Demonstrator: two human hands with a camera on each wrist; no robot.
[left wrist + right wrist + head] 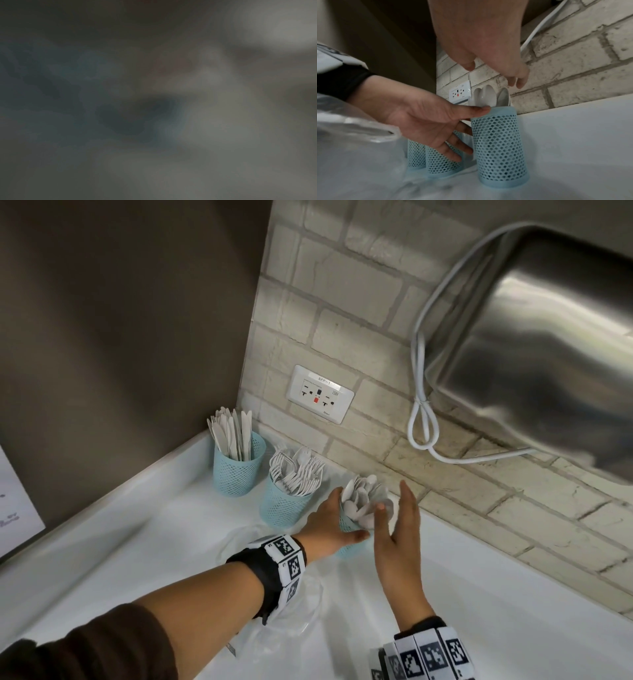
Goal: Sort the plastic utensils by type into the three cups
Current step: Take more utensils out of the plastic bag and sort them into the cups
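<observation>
Three light-blue perforated cups stand in a row by the brick wall. The left cup (238, 470) holds knives and the middle cup (282, 506) holds forks. The right cup (347, 525) (500, 148) is full of white spoons (359, 501) (485, 96). My left hand (334, 518) (474, 119) grips this spoon cup, thumb at its rim and fingers round its far side. Fingers straight, my right hand (394, 501) (498, 70) hovers just right of and above the spoon bowls, holding nothing. The left wrist view is a dark blur.
A crumpled clear plastic bag (301, 604) lies on the white counter (513, 594) under my left wrist. A wall outlet (320, 393) sits behind the cups. A steel wall unit (548, 354) with a looped white cord (423, 422) hangs at the right.
</observation>
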